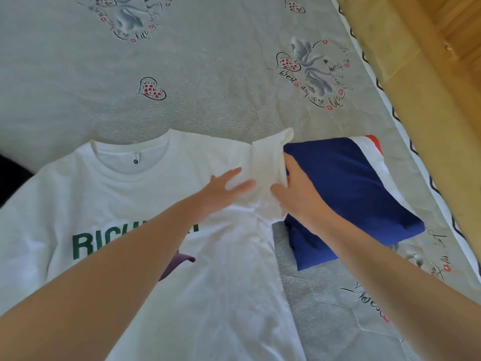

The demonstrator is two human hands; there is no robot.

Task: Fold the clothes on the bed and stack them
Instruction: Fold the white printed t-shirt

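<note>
A white T-shirt point(130, 199) with green lettering lies face up on the bed, collar pointing away from me. Its right sleeve point(265, 162) is turned inward over the shoulder. My left hand point(223, 188) presses flat with straight fingers on the shirt beside that sleeve. My right hand point(294, 194) grips the sleeve's outer edge, fingers tucked under the cloth. A folded navy garment point(351, 194) with white and red stripes lies just right of the shirt, partly under my right hand.
The grey bedsheet point(208, 82) with heart and flower prints stretches far ahead. The bed's right edge point(406, 126) runs diagonally beside a wooden floor point(429, 61). A dark object point(13, 175) shows at the left border. A purple piece of cloth point(177, 261) peeks from beneath my left forearm.
</note>
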